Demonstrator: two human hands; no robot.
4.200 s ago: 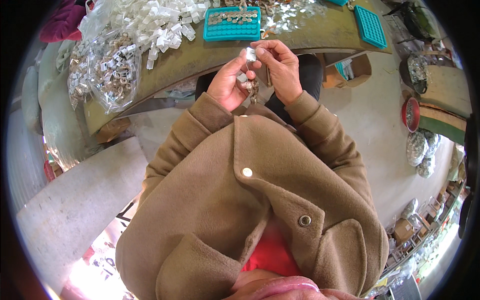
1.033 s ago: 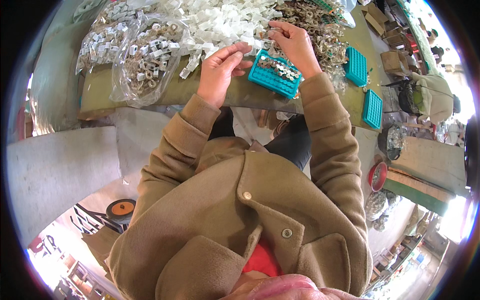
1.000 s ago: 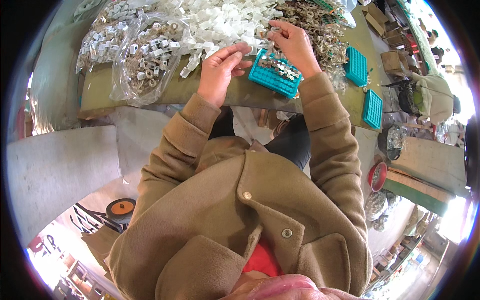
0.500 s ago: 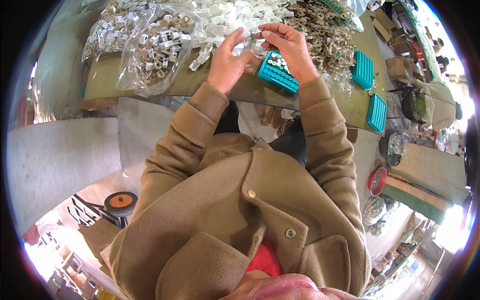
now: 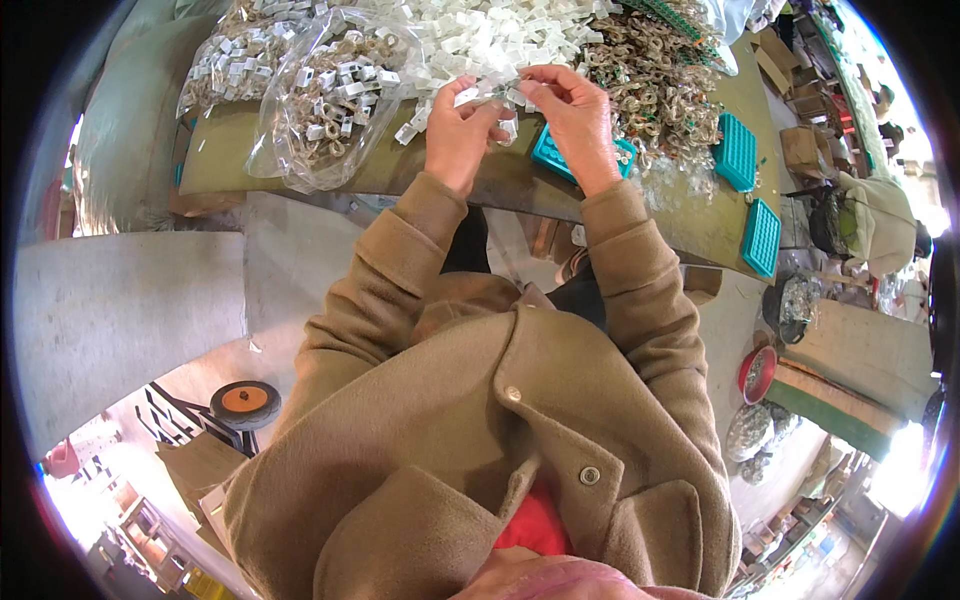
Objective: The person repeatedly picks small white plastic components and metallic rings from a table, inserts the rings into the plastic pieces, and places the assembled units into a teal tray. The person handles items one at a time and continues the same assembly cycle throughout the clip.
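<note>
Over the table's front, my left hand has its fingers curled around something small; a white piece shows by the fingertips, but I cannot tell whether it is held. My right hand pinches something tiny that I cannot make out, its fingertips close to the left hand's. Behind both hands lies a heap of small white and clear plastic boxes. A teal tray with round pockets and several small round pieces sits partly hidden beneath my right hand and wrist.
Left of the heap, a clear plastic bag holds white blocks and tan coils. Tan coiled bundles pile up at the right. Two more teal trays, one farther back and one nearer, stand by the right edge of the table.
The whole view has shifted slightly. My left fingers, spread before, have curled in, and the two hands' fingertips have come closer. My right hand now covers more of the tray.
</note>
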